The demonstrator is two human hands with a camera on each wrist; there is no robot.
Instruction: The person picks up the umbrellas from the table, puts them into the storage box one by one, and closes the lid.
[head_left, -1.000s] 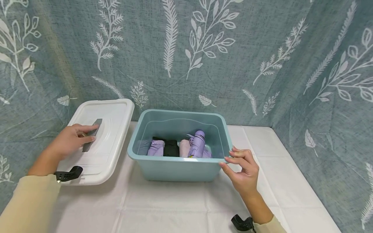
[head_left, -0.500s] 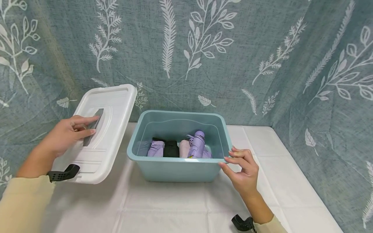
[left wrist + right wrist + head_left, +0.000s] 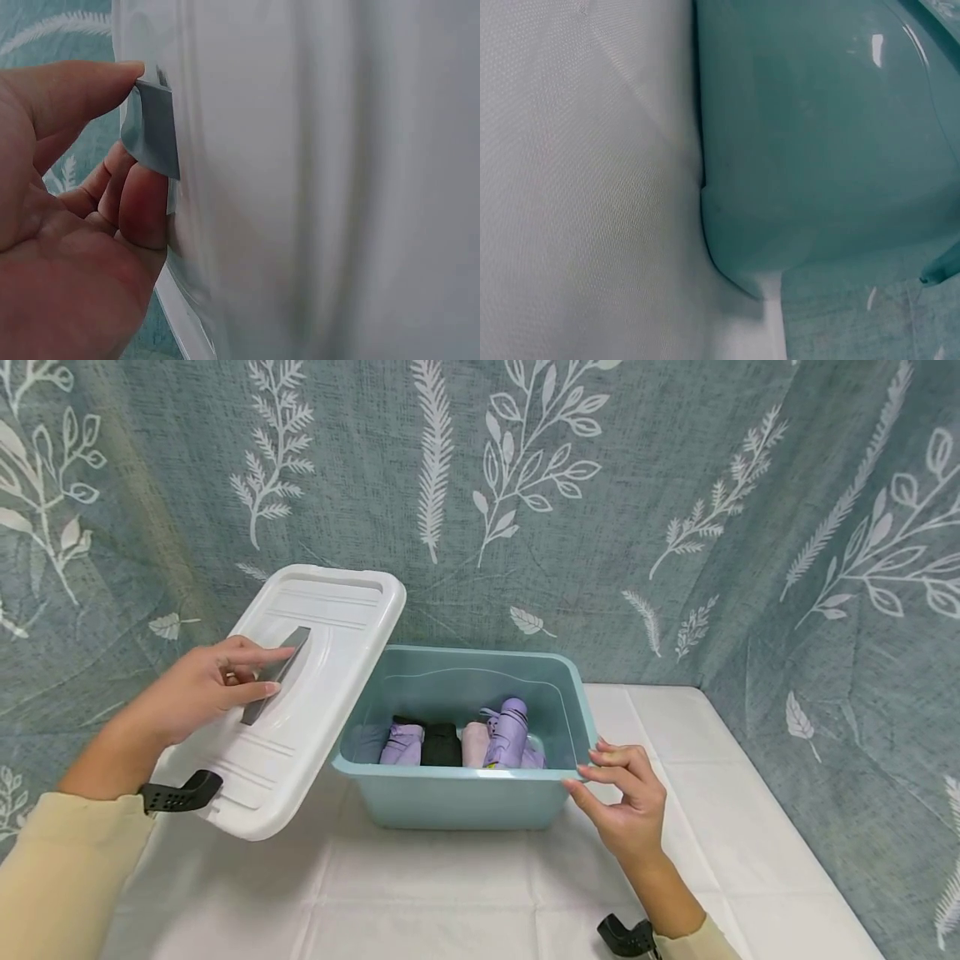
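Observation:
A white lid (image 3: 341,639) is held up tilted at the left by my left hand (image 3: 198,689), whose thumb and fingers pinch its grey handle (image 3: 276,677). Close up, the left wrist view has the thumb and fingers on that handle (image 3: 156,127). The lid's right edge hides the left back corner of a blue-green plastic bin (image 3: 465,797). My right hand (image 3: 630,793) grips the bin's front right corner at the rim. Inside lie a purple folded umbrella (image 3: 510,733), a pink roll (image 3: 475,743), a black bundle (image 3: 441,745) and another purple bundle (image 3: 402,743). The right wrist view shows only the bin's outer wall (image 3: 817,150).
The bin stands on a white cloth-covered table (image 3: 420,893). A grey-green curtain (image 3: 480,502) with white leaf prints hangs close behind the bin and along both sides. Black wrist straps (image 3: 180,793) sit on both arms.
My left hand has raised the lid from low at the left and carried it right, so it now overlaps the bin's left corner from this view. The right hand and bin have stayed put.

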